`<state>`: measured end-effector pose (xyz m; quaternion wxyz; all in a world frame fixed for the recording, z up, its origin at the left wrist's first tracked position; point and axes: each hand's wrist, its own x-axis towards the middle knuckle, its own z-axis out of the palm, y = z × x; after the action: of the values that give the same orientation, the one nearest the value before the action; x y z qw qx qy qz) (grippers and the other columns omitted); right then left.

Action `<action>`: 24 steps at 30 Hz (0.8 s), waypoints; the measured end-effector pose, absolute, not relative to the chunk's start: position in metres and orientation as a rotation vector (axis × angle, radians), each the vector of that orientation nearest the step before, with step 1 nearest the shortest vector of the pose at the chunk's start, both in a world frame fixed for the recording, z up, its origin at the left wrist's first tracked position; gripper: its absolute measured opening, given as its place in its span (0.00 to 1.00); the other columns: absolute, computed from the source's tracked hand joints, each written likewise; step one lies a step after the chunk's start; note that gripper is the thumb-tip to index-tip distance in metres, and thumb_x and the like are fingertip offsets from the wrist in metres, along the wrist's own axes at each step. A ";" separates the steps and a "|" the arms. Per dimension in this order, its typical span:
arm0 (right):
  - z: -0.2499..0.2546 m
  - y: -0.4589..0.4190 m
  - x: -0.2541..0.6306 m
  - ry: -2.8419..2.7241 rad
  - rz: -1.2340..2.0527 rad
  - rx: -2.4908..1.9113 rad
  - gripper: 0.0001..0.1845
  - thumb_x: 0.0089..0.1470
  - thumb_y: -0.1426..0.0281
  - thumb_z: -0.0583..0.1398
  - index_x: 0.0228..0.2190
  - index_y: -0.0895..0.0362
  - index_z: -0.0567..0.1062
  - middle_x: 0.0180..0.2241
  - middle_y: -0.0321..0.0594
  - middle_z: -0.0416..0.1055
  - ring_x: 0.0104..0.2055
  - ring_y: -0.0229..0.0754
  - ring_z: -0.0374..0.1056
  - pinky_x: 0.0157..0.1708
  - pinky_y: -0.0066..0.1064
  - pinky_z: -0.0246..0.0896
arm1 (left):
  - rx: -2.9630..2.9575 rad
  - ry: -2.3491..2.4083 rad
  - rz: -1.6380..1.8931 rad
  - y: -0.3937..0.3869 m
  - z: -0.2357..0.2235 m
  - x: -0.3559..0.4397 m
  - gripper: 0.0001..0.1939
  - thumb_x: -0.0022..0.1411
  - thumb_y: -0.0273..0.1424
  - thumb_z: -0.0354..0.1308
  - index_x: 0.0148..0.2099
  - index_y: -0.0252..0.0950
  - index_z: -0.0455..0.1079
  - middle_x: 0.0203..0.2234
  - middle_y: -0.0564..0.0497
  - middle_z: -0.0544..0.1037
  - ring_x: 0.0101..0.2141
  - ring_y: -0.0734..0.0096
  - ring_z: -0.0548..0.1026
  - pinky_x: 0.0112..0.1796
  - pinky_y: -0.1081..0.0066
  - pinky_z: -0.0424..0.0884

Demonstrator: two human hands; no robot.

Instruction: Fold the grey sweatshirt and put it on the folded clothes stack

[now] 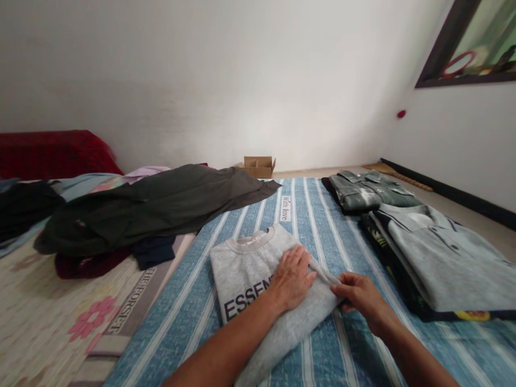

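**A:** The grey sweatshirt (258, 279) — who has hold of it, and how?

**B:** The right hand (358, 295) pinches its right edge between fingers and thumb, clenched on a fold of the cloth. The left hand (291, 279) lies flat on the chest of it, palm down, fingers spread, gripping nothing, just pressing.

**A:** The two hands are close?

**B:** Nearly touching, left fingertips just beside the right thumb.

**A:** And where does the garment lie?

**B:** Folded, collar away from the person, on a blue striped sheet (314, 215), near the middle of it. Dark letters show on the front, partly covered by the left forearm.

**A:** What sits around it?

**B:** To the right, a stack of folded clothes with a grey polo shirt (447, 258) on top. Beyond that, a folded green shirt (371, 191). To the left, a loose dark garment (153, 207) spread over a heap, resting on a floral sheet (40, 317). Farther back, by the wall, a small cardboard box (258, 165).
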<state>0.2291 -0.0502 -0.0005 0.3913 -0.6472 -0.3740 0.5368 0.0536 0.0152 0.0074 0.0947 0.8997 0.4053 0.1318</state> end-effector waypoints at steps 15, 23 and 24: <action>-0.004 -0.044 0.246 -1.062 1.495 -1.687 0.19 0.36 0.64 0.65 0.31 0.57 0.68 0.14 0.26 0.62 0.12 0.33 0.59 0.10 0.23 0.47 | 2.594 1.050 0.737 0.012 0.008 0.043 0.25 0.61 0.29 0.51 0.60 0.27 0.57 0.58 0.34 0.62 0.60 0.58 0.57 0.58 0.57 0.56; 0.013 -0.006 0.243 -1.343 1.489 -1.802 0.19 0.43 0.55 0.64 0.20 0.59 0.71 0.14 0.30 0.58 0.16 0.31 0.57 0.13 0.22 0.48 | 1.790 1.750 1.248 -0.026 0.036 -0.052 0.25 0.52 0.28 0.59 0.53 0.33 0.64 0.55 0.38 0.67 0.57 0.53 0.63 0.57 0.54 0.57; 0.013 -0.001 0.240 -1.336 1.485 -1.794 0.19 0.43 0.55 0.64 0.20 0.59 0.71 0.13 0.30 0.59 0.16 0.31 0.56 0.14 0.22 0.47 | 1.550 1.814 1.224 -0.035 0.036 -0.065 0.26 0.50 0.29 0.61 0.53 0.33 0.64 0.54 0.37 0.67 0.56 0.51 0.64 0.56 0.54 0.60</action>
<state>0.2401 -0.0007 0.0126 0.2266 -0.6509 -0.4846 0.5387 -0.0647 -0.0351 0.0357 0.2279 0.5627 0.6588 0.4444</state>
